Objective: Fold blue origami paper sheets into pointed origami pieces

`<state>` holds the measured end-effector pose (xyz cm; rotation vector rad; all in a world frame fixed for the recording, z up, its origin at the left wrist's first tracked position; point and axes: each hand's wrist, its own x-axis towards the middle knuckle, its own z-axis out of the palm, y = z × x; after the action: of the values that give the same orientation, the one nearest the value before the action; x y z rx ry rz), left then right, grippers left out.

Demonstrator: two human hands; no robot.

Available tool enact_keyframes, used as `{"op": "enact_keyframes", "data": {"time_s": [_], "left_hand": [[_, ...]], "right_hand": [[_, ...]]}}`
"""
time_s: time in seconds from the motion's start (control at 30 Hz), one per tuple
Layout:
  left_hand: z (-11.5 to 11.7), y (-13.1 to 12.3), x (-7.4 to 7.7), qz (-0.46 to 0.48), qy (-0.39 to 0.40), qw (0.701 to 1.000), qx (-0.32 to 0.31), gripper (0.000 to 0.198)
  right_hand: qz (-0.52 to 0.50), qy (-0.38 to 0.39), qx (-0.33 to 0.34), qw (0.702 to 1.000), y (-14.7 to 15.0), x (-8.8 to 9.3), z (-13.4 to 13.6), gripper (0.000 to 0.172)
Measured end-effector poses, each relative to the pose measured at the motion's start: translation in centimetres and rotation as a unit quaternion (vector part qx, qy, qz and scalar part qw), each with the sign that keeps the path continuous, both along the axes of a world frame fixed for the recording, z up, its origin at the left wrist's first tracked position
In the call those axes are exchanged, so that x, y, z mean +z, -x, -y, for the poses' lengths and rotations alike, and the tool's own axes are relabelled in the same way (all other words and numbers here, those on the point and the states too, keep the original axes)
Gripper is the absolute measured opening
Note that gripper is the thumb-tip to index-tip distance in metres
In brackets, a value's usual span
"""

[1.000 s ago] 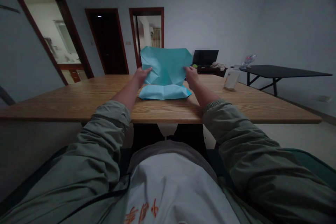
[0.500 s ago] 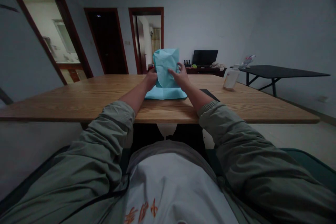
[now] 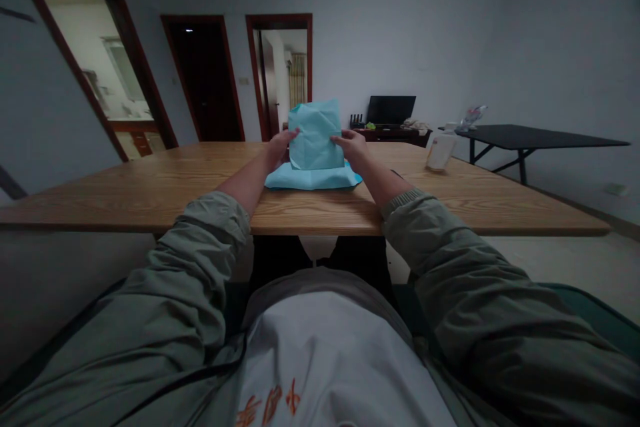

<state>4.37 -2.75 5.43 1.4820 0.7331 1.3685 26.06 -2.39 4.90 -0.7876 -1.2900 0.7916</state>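
A light blue, creased sheet of paper or thin cloth (image 3: 316,140) is held upright above the table. My left hand (image 3: 281,148) grips its left edge, thumb on the near face and the other fingers mostly hidden behind. At the right edge, my right hand (image 3: 353,145) pinches it between thumb and fingers. Just below, a flat blue piece (image 3: 313,178) of like colour lies on the wooden table (image 3: 210,177); whether the two are joined I cannot tell. A darker blue corner shows at its right end.
On the right of the table stands a whitish translucent bottle or container (image 3: 441,151). Beyond it is a black folding table (image 3: 530,136) with a clear plastic item (image 3: 471,117) on it. A dark screen (image 3: 391,111) sits on a cabinet by the far wall.
My hands have moved apart to the two side edges of the blue sheet, which looks flatter and wider and sits slightly lower. The dark flat item beside my right forearm is now mostly hidden.
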Motion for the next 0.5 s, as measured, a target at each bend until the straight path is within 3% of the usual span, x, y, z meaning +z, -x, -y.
{"op": "enact_keyframes", "data": {"time_s": [0.1, 0.23, 0.5], "left_hand": [[-0.4, -0.4, -0.5, -0.018, 0.0, 1.0, -0.016, 0.046], [-0.4, -0.5, -0.7, -0.007, -0.032, 0.999, 0.008, 0.049], [-0.9, -0.3, -0.4, -0.004, -0.034, 0.999, 0.03, 0.039]], "right_hand": [[-0.006, 0.032, 0.032, 0.999, 0.3, 0.0, 0.5, 0.024], [-0.007, 0.074, 0.099, 0.992, 0.4, -0.1, 0.4, 0.026], [0.015, 0.087, 0.094, 0.992, -0.2, -0.6, -0.7, 0.023]]}}
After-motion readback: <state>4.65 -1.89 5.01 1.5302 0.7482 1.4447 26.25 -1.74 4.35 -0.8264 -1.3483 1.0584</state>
